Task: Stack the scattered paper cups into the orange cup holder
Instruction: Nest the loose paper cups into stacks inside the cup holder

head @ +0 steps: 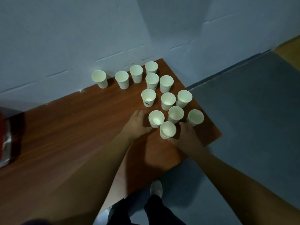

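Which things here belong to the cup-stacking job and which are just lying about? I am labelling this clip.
Job: thirteen upright paper cups on the table; left hand; right hand.

Lying about: red object at the left edge, too cut off to identify.

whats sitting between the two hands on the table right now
In the head view, two upright paper cups stand between them: the nearest cup, by the right hand, and the cup behind it, by the left hand.
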Tool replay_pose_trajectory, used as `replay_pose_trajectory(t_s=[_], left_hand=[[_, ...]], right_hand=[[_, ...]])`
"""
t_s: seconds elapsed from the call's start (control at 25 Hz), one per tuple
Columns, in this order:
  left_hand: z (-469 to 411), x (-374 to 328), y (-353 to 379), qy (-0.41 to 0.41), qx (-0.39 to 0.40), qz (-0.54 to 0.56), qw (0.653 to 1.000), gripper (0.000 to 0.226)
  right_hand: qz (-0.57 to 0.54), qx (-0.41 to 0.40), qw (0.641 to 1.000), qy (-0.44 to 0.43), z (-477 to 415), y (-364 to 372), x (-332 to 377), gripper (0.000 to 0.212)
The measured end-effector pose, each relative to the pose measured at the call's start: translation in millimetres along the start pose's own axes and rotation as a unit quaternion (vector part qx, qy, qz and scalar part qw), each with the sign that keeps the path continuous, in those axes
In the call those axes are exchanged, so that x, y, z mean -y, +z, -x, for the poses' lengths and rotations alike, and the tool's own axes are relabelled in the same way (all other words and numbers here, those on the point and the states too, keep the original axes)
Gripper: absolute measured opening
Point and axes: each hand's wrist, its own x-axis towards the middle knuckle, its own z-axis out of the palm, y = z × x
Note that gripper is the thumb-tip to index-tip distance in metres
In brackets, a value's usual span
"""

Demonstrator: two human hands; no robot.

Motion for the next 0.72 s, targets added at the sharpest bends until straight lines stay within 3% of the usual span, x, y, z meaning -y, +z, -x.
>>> replay_pose_trajectory(t_s=[0.28,0.48,0.72], left_hand=[[-57.1,2.4,29.8,0.08,0.038,-0.089,0.992,0.1],[-55.1,5.3,33.6,0.074,0.019,-0.045,0.996,0.088],[2.5,35.8,-6.2,0.004,-0.074,0.026,0.997,0.077]], right_hand=[[0.026,-0.039,0.998,-0.05,-27.5,37.9,4.9,0.098],[0.021,-0.046,0.996,-0.079,-27.8,41.6,-0.4,0.087],[-0.012,-0.009,0.99,-0.138,-25.6,31.6,42.1,0.076]])
